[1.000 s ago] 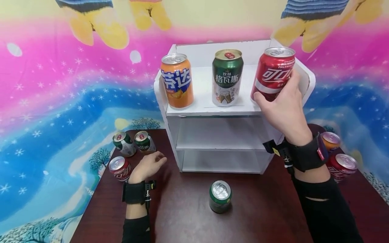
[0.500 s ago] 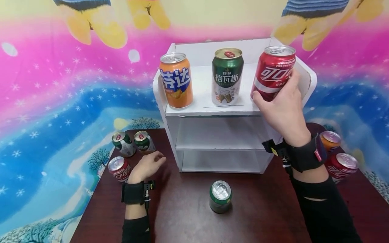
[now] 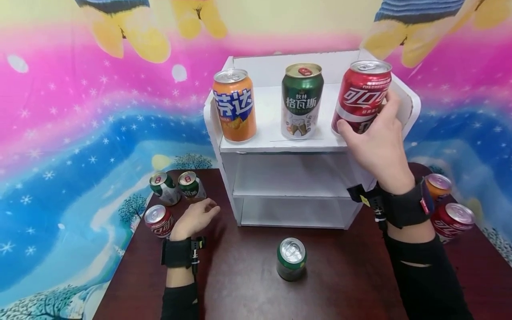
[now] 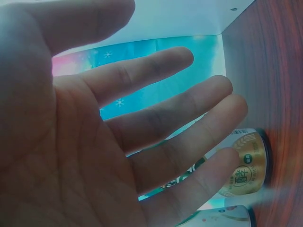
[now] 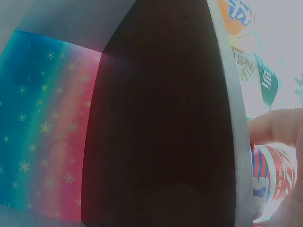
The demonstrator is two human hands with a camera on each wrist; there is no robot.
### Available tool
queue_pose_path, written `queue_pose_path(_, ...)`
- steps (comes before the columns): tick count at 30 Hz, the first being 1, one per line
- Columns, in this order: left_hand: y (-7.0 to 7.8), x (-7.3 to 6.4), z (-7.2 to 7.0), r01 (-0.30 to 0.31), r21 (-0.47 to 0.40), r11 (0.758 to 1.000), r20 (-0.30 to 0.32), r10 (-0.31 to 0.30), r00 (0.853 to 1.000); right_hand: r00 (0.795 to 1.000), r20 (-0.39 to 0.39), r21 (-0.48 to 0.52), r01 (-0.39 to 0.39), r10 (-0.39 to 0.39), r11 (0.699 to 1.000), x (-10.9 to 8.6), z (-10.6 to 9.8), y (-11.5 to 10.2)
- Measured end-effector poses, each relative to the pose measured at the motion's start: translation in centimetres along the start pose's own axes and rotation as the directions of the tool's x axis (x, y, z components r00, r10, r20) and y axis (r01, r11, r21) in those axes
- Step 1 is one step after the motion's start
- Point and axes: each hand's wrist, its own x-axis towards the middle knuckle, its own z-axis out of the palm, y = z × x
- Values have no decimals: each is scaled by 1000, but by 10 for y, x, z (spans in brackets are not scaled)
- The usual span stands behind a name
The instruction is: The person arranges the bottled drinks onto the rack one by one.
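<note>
In the head view, my right hand (image 3: 380, 138) is around a red cola can (image 3: 362, 100) standing upright at the right end of the white shelf's (image 3: 264, 144) top board. The thumb lies across its lower front; the other fingers are partly hidden behind its right side. To its left stand a green-and-white kvass can (image 3: 302, 104) and an orange soda can (image 3: 235, 109). My left hand (image 3: 195, 218) hovers at the left, holding nothing; its fingers look loosely extended in the left wrist view. Near it are two green-and-white cans (image 3: 192, 186) and a red cola can (image 3: 159, 221).
A green can (image 3: 291, 260) stands on the dark table (image 3: 240, 284) before the shelf. Two lower shelf levels show no cans. Behind my right wrist are an orange can (image 3: 438, 186) and another red can (image 3: 454, 221). A printed backdrop (image 3: 100, 111) rises behind.
The right hand's fingers have eased slightly rightward along the red cola can, which stays in its place. The left hand keeps its pose, and the whole view shifts a little.
</note>
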Motion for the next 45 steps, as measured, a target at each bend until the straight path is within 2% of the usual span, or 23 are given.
queue_pose_path(6, 0, -1, -1, 1, 5, 1000, 5, -1, 1000, 1000, 15, -18, -5, 5, 1000, 0, 1, -2)
queue_pose_path(22, 3, 1, -3, -32, 7, 999, -5, 32, 999, 999, -36, -49, -5, 4, 999, 2, 2, -3)
queue_pose_path(34, 5, 0, -3, -21, 10, 1000, -1, 21, 1000, 998, -52, -65, -23, 20, 998, 1, 3, -3)
queue_pose_path(40, 4, 5, 0, -38, 22, 999, 5, 38, 999, 999, -35, -12, -13, 13, 1000, -3, -1, -4)
queue_pose_path(45, 5, 4, 1, -22, 17, 1000, 16, 22, 1000, 998, -26, 51, 55, -53, 997, -17, -4, -2)
